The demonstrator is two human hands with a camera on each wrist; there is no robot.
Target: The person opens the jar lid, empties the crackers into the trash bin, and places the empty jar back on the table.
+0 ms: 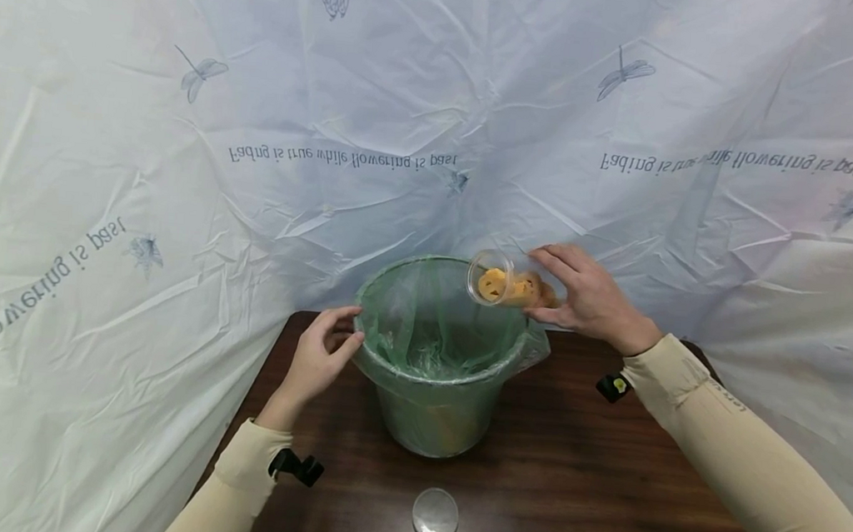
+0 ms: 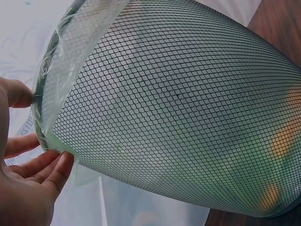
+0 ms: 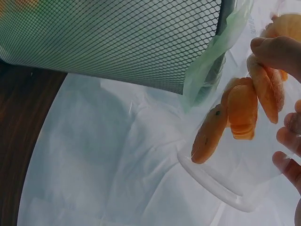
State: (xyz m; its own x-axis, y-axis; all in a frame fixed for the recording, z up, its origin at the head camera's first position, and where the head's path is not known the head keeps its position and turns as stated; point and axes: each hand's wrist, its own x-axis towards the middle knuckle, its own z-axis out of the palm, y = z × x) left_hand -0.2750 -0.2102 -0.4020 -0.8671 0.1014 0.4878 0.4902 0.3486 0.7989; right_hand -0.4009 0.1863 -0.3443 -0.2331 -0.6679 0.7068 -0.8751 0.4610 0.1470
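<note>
A mesh wastebasket (image 1: 433,421) lined with a thin green plastic bag (image 1: 423,307) stands on the table. At its left rim, my left hand (image 1: 320,349) holds the edge and the folded-over bag between thumb and fingers, as the left wrist view shows. My right hand (image 1: 592,300) grips a clear plastic cup (image 1: 487,277) tipped on its side above the basket's right rim, its mouth facing left. Orange pieces (image 3: 242,106), resembling citrus segments, lie inside the cup. Through the mesh, blurry orange patches (image 2: 284,136) show low in the basket.
A round clear lid (image 1: 435,516) lies on the dark wooden table (image 1: 568,477) in front of the basket. Wrinkled white sheeting (image 1: 371,203) with printed text and insects hangs behind and along both sides.
</note>
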